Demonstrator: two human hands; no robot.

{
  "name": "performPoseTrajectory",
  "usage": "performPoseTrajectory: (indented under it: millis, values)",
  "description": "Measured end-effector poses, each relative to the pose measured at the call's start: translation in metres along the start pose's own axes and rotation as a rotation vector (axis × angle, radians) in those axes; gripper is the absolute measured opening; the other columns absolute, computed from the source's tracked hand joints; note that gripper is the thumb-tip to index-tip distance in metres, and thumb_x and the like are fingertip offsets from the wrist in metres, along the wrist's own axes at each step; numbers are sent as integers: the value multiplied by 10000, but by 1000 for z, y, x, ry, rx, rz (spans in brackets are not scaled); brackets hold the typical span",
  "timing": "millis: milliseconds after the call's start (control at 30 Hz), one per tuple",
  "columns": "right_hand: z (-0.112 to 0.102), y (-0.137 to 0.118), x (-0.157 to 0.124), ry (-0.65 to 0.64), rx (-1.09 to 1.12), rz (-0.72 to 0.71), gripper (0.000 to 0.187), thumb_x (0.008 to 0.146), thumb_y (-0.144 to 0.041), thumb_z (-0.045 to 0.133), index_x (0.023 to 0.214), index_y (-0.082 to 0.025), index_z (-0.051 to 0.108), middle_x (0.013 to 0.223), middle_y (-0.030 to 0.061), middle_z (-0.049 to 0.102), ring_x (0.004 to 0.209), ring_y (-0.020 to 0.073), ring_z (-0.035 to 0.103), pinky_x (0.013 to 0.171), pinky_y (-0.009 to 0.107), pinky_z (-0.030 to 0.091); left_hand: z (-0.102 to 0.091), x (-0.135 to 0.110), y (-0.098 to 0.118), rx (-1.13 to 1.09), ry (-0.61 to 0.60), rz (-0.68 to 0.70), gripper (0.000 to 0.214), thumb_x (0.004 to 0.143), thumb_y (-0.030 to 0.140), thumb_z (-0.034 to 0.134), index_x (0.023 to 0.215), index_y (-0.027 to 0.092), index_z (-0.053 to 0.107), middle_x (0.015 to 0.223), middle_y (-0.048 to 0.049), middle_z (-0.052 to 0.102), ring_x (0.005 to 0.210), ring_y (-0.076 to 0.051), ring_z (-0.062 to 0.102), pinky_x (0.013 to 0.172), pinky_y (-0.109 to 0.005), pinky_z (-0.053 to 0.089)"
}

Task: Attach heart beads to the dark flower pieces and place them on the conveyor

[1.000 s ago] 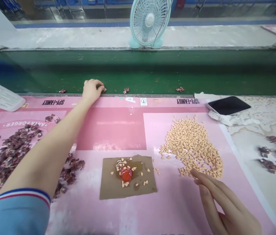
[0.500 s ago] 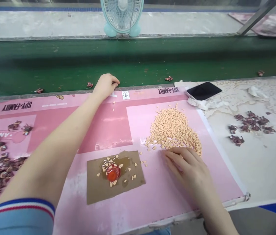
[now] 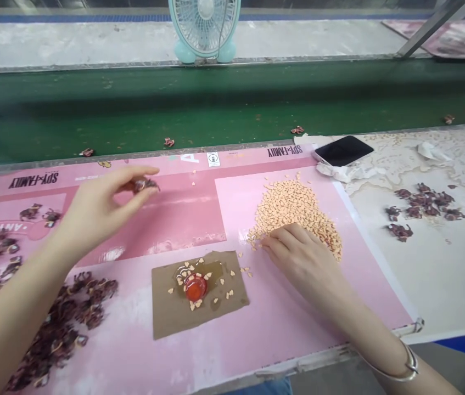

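My left hand (image 3: 102, 208) hovers over the pink printed mat (image 3: 183, 214), its fingertips pinching a small dark red dried piece (image 3: 146, 185). My right hand (image 3: 302, 258) rests against the lower edge of a heap of tiny peach-coloured heart-shaped pieces (image 3: 292, 211), fingers pressed together on it. Whether those fingers hold any hearts is hidden. Between my hands lies a brown cardboard square (image 3: 166, 312) with a red round blob (image 3: 196, 288) in a glossy wet patch, scattered with hearts.
Heaps of dark red pieces (image 3: 61, 323) lie on the mat at the left, with more (image 3: 424, 208) on a pale sheet at the right. A black phone (image 3: 343, 151) lies beyond. Several pieces ride a green conveyor belt (image 3: 216, 104), with a fan (image 3: 204, 27) behind it.
My left hand has come back from the belt's edge over the mat, now pinching a dark red piece. My right hand has moved further up against the heap. The pieces on the belt have shifted right.
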State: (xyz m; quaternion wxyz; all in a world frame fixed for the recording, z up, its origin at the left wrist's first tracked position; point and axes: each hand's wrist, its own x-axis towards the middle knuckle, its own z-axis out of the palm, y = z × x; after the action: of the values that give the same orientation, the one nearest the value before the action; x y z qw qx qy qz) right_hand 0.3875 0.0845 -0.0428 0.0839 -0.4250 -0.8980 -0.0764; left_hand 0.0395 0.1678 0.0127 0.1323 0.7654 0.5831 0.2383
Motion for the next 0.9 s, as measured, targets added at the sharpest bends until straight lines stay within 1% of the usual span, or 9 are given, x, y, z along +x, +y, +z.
performPoseTrajectory:
  millis: [100, 167, 267, 333, 467, 567, 700, 800, 900]
  values:
    - [-1, 1, -1, -18, -10, -14, 228, 1008, -54, 497, 963, -144, 702, 906, 88, 692, 863, 232, 576, 748, 340, 482, -18, -54, 11, -2, -5, 143, 215, 975, 358, 585, 1053, 248, 753, 926, -6, 777, 764, -144, 700, 701, -230, 568]
    - [0, 5, -3, -32, -22, -23, 249, 1013, -46, 471, 984, -143, 698, 941, 97, 699, 878, 235, 588, 746, 339, 491, -24, -88, 19, -65, -26, 178, 149, 985, 285, 582, 1009, 276, 729, 876, 21, 747, 715, -116, 698, 637, -183, 544]
    - [2, 5, -5, -5, -19, -18, 271, 1034, -77, 444, 968, -159, 693, 944, 106, 705, 874, 245, 602, 721, 348, 493, -24, -131, 32, -138, -25, 91, 168, 990, 236, 566, 1050, 310, 704, 903, 19, 729, 754, -119, 717, 581, -156, 535]
    - [-2, -5, -4, 78, 77, 28, 246, 1056, -144, 465, 952, -174, 685, 916, 100, 709, 862, 246, 612, 715, 356, 500, -18, -150, 42, -194, -5, 32, 192, 976, 199, 565, 1052, 316, 697, 919, 14, 729, 797, -127, 727, 583, -144, 548]
    - [-20, -57, 7, 244, 608, 108, 102, 1021, -171, 578, 983, -223, 657, 891, 39, 712, 850, 195, 650, 728, 322, 534, 8, -166, 68, -391, 1, -18, 257, 926, 82, 600, 1020, 303, 691, 862, 40, 721, 738, -93, 722, 646, -110, 568]
    - [-29, -100, 15, 266, 915, 118, 117, 1007, -152, 580, 956, -229, 654, 864, 14, 698, 830, 156, 667, 723, 277, 552, 30, -166, 87, -523, 43, -81, 246, 913, 56, 622, 977, 283, 693, 832, 36, 707, 713, -90, 708, 642, -115, 568]
    - [-26, -128, 19, 324, 1023, 207, 108, 975, -144, 635, 947, -235, 686, 833, 2, 701, 779, 144, 668, 713, 264, 575, 50, -170, 98, -566, 164, -163, 214, 895, 62, 607, 883, 269, 658, 755, 29, 670, 637, -111, 649, 569, -162, 546]
    - [-20, -133, 18, 340, 1026, 242, 120, 965, -146, 641, 942, -243, 708, 817, 8, 709, 743, 154, 678, 655, 273, 583, 56, -177, 97, -567, 206, -190, 201, 880, 68, 603, 856, 265, 640, 742, 15, 655, 612, -126, 627, 527, -193, 525]
    - [-18, -135, 17, 334, 1027, 248, 112, 968, -155, 637, 947, -234, 714, 827, 17, 713, 745, 153, 698, 644, 265, 595, 61, -183, 93, -569, 212, -198, 187, 885, 77, 604, 852, 260, 630, 770, -10, 660, 670, -149, 656, 550, -215, 539]
